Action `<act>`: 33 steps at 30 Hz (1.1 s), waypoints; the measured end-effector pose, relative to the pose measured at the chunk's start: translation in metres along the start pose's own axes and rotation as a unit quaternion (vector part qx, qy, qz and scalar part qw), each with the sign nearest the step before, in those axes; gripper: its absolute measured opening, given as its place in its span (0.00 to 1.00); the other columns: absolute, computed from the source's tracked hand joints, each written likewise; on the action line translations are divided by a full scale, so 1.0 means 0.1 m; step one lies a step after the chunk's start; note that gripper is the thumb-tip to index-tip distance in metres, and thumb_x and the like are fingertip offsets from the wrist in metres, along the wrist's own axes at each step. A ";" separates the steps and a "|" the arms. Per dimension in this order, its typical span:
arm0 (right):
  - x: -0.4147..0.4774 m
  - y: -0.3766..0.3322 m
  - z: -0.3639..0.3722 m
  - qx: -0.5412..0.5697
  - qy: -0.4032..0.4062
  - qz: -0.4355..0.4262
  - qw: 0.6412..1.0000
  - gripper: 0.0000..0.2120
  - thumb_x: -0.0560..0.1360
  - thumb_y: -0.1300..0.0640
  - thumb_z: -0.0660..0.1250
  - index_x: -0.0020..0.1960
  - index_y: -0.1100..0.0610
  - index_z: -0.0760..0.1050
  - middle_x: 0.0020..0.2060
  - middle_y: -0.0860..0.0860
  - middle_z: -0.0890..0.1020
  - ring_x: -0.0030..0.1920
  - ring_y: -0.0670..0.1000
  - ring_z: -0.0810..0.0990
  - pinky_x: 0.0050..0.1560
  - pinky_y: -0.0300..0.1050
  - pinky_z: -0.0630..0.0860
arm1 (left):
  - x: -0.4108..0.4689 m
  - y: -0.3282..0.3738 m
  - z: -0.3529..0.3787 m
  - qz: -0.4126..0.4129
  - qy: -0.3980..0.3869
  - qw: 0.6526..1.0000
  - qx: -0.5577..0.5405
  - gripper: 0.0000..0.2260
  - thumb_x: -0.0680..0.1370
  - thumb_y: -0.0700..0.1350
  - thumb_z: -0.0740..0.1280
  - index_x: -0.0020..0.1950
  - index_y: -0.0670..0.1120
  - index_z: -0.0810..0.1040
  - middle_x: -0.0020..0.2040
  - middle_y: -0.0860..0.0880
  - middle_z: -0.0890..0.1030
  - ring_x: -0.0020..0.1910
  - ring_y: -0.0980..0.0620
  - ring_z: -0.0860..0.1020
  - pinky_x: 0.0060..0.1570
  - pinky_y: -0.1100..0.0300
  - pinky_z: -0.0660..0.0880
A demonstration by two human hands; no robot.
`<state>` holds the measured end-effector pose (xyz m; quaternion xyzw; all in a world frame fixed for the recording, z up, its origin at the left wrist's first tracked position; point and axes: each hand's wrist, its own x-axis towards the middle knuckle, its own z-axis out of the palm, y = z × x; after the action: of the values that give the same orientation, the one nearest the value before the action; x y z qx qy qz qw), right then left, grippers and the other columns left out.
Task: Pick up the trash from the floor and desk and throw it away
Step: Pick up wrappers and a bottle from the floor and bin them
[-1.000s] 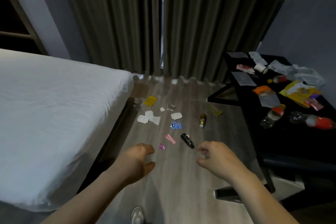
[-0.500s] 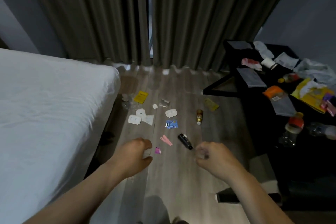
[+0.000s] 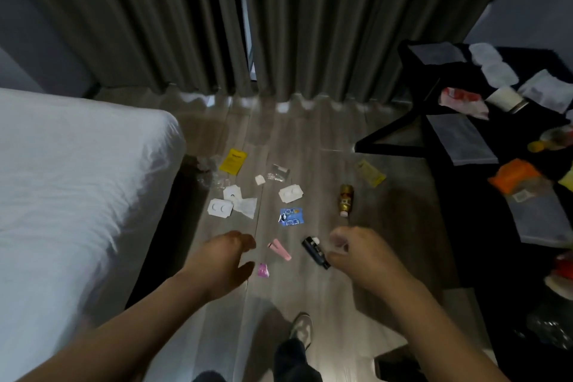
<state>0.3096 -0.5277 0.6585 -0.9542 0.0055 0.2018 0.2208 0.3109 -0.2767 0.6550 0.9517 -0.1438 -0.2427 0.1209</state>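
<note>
Trash lies scattered on the wooden floor: a small magenta wrapper (image 3: 263,270), a pink strip (image 3: 280,249), a black tube (image 3: 315,252), a blue packet (image 3: 291,216), a small amber bottle (image 3: 345,199), white blister packs (image 3: 220,206), a yellow card (image 3: 233,161) and a yellow sachet (image 3: 370,173). My left hand (image 3: 221,260) hovers with loosely curled fingers just left of the magenta wrapper, holding nothing. My right hand (image 3: 359,256) hangs loosely curled beside the black tube, also holding nothing. More trash covers the black desk (image 3: 434,121) at right: an orange packet (image 3: 514,175), a red-white wrapper (image 3: 463,101).
A white bed (image 3: 77,189) fills the left side. Dark curtains (image 3: 310,18) hang along the far wall. My shoe (image 3: 300,327) and trouser leg stand on the floor below my hands. The black desk frame edges the floor space at right.
The view has moved forward and tilted down, so the floor trash looks nearer. Both hands stay loosely curled and hold nothing; a foot has come into view.
</note>
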 end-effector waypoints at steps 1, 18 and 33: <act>0.15 0.08 0.00 -0.002 -0.004 -0.002 1.000 0.12 0.70 0.51 0.68 0.52 0.54 0.78 0.48 0.51 0.81 0.47 0.52 0.79 0.48 0.47 0.77 | 0.15 -0.01 0.03 -0.003 -0.005 1.000 0.001 0.17 0.78 0.51 0.63 0.67 0.50 0.71 0.62 0.51 0.75 0.58 0.54 0.76 0.58 0.60 0.74; 2.06 1.39 1.63 0.091 -0.083 0.068 0.990 0.15 0.74 0.53 0.68 0.60 0.53 0.75 0.57 0.51 0.79 0.55 0.50 0.78 0.58 0.43 0.74 | 2.62 -0.90 1.82 -0.024 -0.085 0.996 0.002 0.18 0.75 0.50 0.68 0.64 0.50 0.74 0.58 0.50 0.78 0.53 0.53 0.78 0.53 0.61 0.75; 3.86 2.56 4.81 -0.049 -0.052 -0.041 0.997 0.13 0.73 0.54 0.67 0.56 0.56 0.78 0.49 0.53 0.81 0.51 0.55 0.79 0.48 0.40 0.66 | 4.39 -2.60 4.84 0.106 -0.148 0.980 0.078 0.22 0.74 0.54 0.69 0.66 0.51 0.73 0.61 0.50 0.76 0.57 0.52 0.76 0.56 0.59 0.73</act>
<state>0.4548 -0.5245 0.0067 -0.9517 -0.0547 0.2416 0.1815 0.4953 -0.2585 -0.0227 0.8911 -0.2787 -0.3548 0.0489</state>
